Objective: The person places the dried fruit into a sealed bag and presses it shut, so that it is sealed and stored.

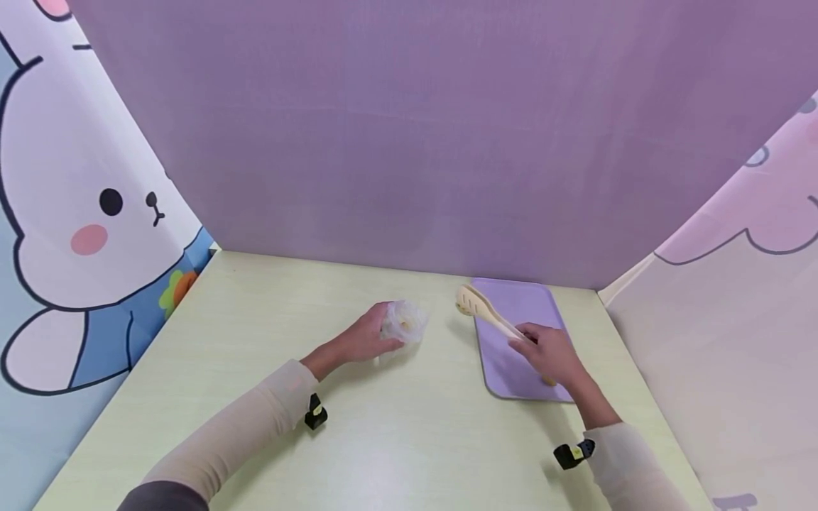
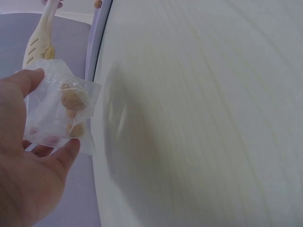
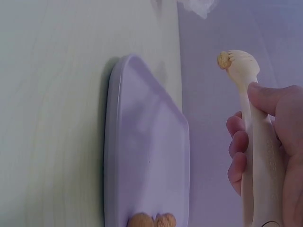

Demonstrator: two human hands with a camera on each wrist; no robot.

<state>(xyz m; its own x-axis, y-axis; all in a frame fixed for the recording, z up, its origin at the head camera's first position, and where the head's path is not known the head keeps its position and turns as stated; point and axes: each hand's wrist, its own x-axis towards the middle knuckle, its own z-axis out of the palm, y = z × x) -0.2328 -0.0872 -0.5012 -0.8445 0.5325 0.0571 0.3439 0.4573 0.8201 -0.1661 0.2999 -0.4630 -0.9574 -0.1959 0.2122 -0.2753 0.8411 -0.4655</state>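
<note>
My left hand holds a clear plastic bag up over the table, thumb on one side and fingers on the other. Through its film, several brown walnut-like pieces show in the left wrist view. My right hand grips cream-coloured tongs by their handles, above the tray. Between the tong tips sits a small tan walnut-like piece. The tips point left toward the bag, a gap apart from it in the head view. Beneath the right hand lies a lavender tray.
Two brown walnuts lie on the tray near its front end, partly cut off in the right wrist view. A purple panel stands along the back of the pale wooden table. Printed cloth walls flank both sides.
</note>
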